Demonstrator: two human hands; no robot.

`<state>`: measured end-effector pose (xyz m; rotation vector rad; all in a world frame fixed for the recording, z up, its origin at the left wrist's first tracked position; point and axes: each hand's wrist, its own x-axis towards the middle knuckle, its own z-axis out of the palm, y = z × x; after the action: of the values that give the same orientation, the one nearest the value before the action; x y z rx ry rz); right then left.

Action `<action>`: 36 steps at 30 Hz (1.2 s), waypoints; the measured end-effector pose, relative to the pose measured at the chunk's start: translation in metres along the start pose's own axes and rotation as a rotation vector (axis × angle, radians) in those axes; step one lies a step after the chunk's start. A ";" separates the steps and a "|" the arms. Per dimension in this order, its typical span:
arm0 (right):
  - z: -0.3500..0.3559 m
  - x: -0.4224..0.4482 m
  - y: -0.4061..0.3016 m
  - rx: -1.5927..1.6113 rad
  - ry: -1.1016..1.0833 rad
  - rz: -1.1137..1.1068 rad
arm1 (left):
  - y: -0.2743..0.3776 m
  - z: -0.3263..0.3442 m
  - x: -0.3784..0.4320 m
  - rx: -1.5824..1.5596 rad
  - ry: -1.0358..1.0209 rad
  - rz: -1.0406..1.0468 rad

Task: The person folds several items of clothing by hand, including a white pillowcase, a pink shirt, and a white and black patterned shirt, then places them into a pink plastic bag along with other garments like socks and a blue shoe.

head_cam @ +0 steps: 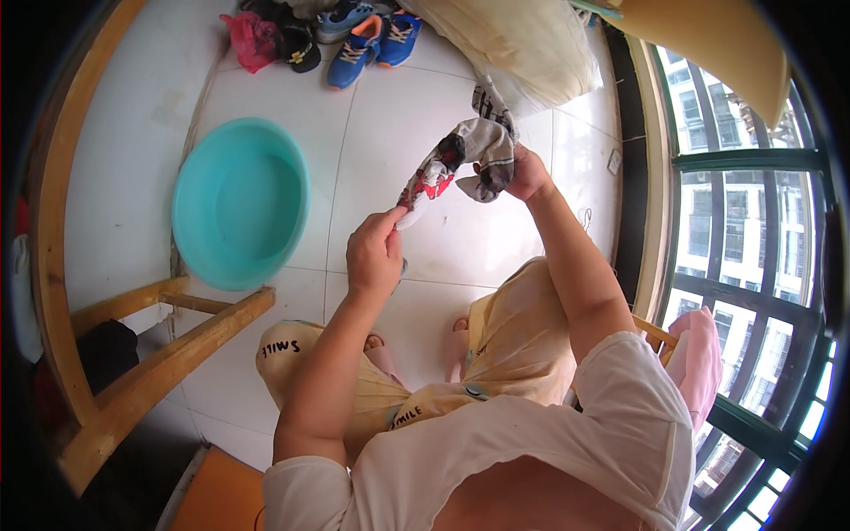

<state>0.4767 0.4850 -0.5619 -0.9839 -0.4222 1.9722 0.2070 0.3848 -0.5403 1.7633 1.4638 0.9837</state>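
Observation:
Both hands hold patterned socks in front of me, above the tiled floor. My left hand (377, 249) pinches the end of a white sock with a red and black print (431, 179); the toes of a greyish piece show just below that hand. My right hand (528, 174) grips a bunched grey sock with dark patches (493, 156), and a black-patterned end sticks up above it. Between the hands the fabric bends in an arch. Whether it is one piece or several overlapping ones, I cannot tell. A turquoise plastic basin (242, 202) stands on the floor to the left.
A wooden frame (172, 358) rises at the left. Blue sneakers (355, 53), a black cap (302, 53) and a red plastic bag (252, 40) lie at the top. A large pale sack (531, 46) sits beyond my right hand, near the barred window (744, 232).

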 end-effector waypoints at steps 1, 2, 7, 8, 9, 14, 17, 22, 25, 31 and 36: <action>0.005 0.001 0.003 -0.103 0.102 -0.111 | -0.001 0.002 0.000 0.001 0.001 -0.004; 0.009 0.003 0.007 -0.206 0.204 -0.223 | -0.003 0.005 0.002 -0.318 -0.068 -0.262; 0.060 -0.004 0.047 -0.904 0.051 -0.105 | -0.006 0.004 0.010 -1.084 -0.143 -0.878; 0.071 -0.008 0.056 -0.906 -0.053 -0.082 | -0.008 0.004 0.011 -1.081 -0.139 -0.880; 0.087 -0.016 0.055 -0.872 -0.080 -0.018 | -0.010 0.005 0.013 -1.151 -0.079 -0.887; 0.101 -0.023 0.052 -1.089 -0.332 -0.014 | -0.010 0.000 0.021 -1.328 -0.048 -0.856; 0.100 -0.018 0.049 -0.841 -0.283 0.151 | -0.004 0.008 0.017 -1.171 -0.044 -0.698; 0.087 -0.010 0.064 -0.781 -0.230 0.139 | -0.002 0.012 0.018 -0.927 -0.004 -0.643; 0.085 -0.007 0.068 -0.723 -0.262 0.194 | -0.010 0.011 0.017 -0.995 0.051 -0.790; 0.076 -0.007 0.074 -0.805 -0.261 0.155 | -0.015 0.012 0.013 -0.942 -0.012 -0.825; 0.070 0.002 0.074 -0.475 -0.177 0.252 | -0.032 0.008 0.011 -1.143 -0.026 -0.825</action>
<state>0.3809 0.4497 -0.5641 -1.2029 -0.9372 2.2487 0.1987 0.4009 -0.5696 0.3002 1.0471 0.9824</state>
